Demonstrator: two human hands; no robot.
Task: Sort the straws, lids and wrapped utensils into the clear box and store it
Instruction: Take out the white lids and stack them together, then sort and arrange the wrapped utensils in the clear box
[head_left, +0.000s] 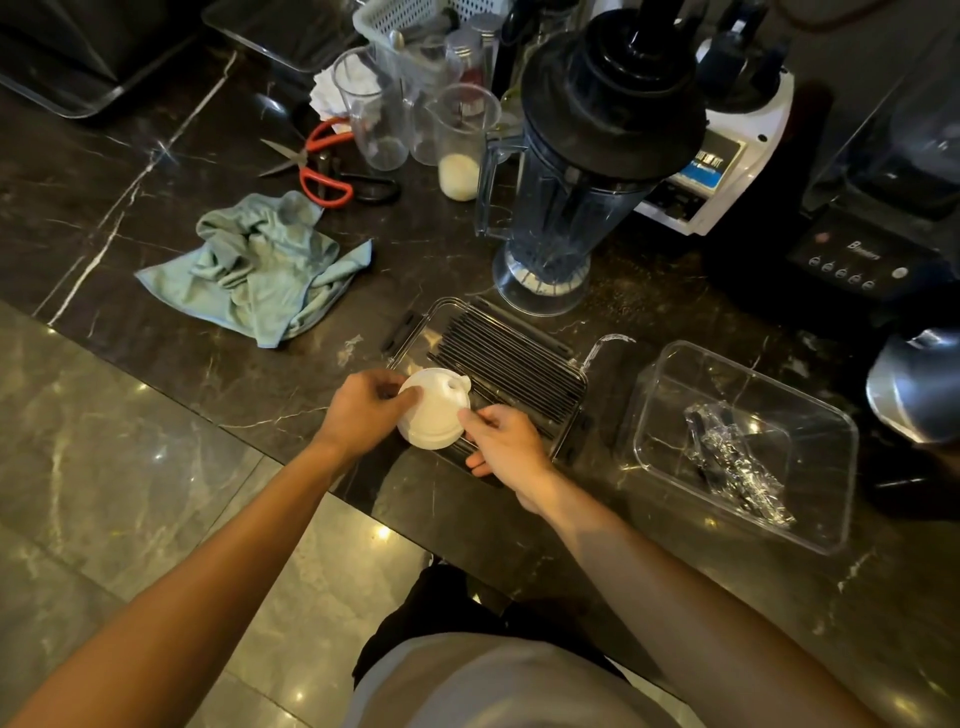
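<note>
Both hands hold a short stack of white lids (435, 409) over the near-left end of the clear box (563, 364), which sits on the dark marble counter (156, 156) close to its near edge. Left hand (363, 410) is curled on the stack's left rim, thumb toward the top; right hand (506, 441) pinches the right rim with thumb and forefinger, other fingers loosely folded below.

Black straws (511, 366) lie side by side along the far and right part of the box, filling most of it. Wrapped utensils (732, 457) lie in a second clear tray (831, 415) to the right, well apart from the lids.

Handling, judged: lids look thin moulded plastic — light, slightly flexible, smooth, and prone to slide apart if the stack tilts. Best taken at opposite rim edges, as now, kept level; squeezing the domed centre could dent it. Straws are light and would roll — gather as a bundle. Utensil wrap looks crinkly and slick; grip mid-length.

Nearby: blender jug (566, 208), green cloth (260, 265), scissors (317, 156).
</note>
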